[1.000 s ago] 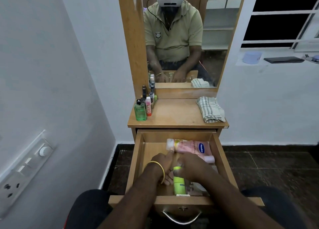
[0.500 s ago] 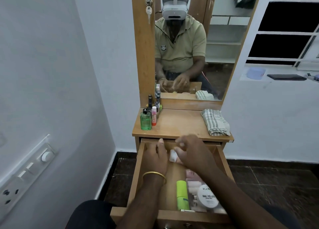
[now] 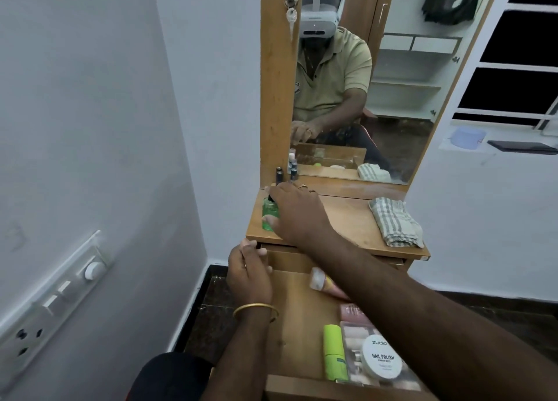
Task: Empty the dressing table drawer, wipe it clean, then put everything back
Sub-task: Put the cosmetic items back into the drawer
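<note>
Now the right hand (image 3: 297,213) has left the drawer (image 3: 290,310) and grips the green bottle (image 3: 268,216).

The right hand (image 3: 297,211) has left the drawer (image 3: 297,319) and now grips the green bottle (image 3: 268,214) on the tabletop (image 3: 347,219). The left hand (image 3: 249,275) now rests at the drawer's left edge.

We see our right hand (image 3: 297,211) reaching over the dressing table top (image 3: 347,219), fingers curled around a green bottle (image 3: 268,214). Just beyond those fingers stand small dark bottles (image 3: 279,174). Our left hand (image 3: 249,272) hovers loosely curled at the open drawer (image 3: 297,316), whose lime tube (image 3: 333,352) and nail polish tub (image 3: 382,357) lie nearer us.
</note>
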Action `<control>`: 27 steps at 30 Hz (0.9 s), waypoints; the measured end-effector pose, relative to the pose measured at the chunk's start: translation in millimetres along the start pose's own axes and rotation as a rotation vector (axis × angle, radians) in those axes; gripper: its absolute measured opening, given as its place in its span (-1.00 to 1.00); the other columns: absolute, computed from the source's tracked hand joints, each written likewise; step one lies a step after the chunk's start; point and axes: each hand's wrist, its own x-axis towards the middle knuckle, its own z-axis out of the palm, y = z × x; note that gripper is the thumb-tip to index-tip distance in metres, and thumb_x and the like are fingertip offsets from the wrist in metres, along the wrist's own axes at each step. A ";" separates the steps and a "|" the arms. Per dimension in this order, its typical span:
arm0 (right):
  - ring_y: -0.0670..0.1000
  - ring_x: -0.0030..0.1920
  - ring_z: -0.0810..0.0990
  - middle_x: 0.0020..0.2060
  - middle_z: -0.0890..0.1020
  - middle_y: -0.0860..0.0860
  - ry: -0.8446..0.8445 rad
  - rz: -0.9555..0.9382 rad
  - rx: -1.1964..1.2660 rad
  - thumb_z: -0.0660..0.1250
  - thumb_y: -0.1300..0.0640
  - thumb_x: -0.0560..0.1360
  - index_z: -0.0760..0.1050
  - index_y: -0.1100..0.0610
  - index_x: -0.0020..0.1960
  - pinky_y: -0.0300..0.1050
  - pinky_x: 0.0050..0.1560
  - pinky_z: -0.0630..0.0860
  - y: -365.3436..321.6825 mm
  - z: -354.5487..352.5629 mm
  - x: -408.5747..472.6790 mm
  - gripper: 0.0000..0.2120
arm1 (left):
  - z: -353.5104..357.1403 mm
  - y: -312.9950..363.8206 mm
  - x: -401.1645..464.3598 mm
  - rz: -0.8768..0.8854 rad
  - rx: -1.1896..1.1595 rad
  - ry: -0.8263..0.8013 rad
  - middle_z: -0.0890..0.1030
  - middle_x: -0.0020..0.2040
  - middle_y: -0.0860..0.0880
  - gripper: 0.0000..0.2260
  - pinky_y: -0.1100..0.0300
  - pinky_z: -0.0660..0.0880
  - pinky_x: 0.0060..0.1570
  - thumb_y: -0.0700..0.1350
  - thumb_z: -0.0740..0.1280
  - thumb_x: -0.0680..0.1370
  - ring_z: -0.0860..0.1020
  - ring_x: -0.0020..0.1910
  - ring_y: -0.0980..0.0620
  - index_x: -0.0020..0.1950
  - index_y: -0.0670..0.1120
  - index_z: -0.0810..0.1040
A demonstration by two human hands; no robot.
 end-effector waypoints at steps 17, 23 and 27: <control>-0.23 -0.22 0.56 -0.16 0.61 -0.12 0.153 0.161 0.814 0.56 0.15 0.41 0.46 -0.12 0.05 -0.29 -0.19 0.55 21.7 -21.4 -85.6 -0.63 | -0.9 1.7 -1.1 0.036 -0.031 -0.019 0.65 -0.27 -0.02 -0.68 0.19 0.52 -0.23 0.06 0.16 0.66 0.55 -0.34 0.09 -0.01 -0.12 0.60; -0.12 -0.24 0.56 -0.17 0.65 -0.01 -0.217 0.263 0.835 0.58 0.16 0.39 0.57 -0.05 0.03 0.01 -0.12 0.60 50.1 16.3 -135.0 -0.70 | -3.9 1.4 -18.9 -0.002 0.293 -0.477 0.65 -0.36 -0.15 -0.47 0.12 0.53 -0.27 0.24 0.11 0.63 0.59 -0.41 -0.01 -0.20 -0.14 0.60; -0.12 -0.21 0.54 -0.17 0.58 -0.03 -0.422 0.278 0.878 0.55 0.17 0.42 0.53 0.04 0.10 -0.14 -0.13 0.56 56.0 37.8 -155.2 -0.68 | -4.7 -4.4 -26.4 0.096 0.678 -0.712 0.65 -0.32 -0.19 -0.34 -0.03 0.59 -0.21 0.33 0.06 0.58 0.63 -0.32 -0.13 -0.27 -0.21 0.57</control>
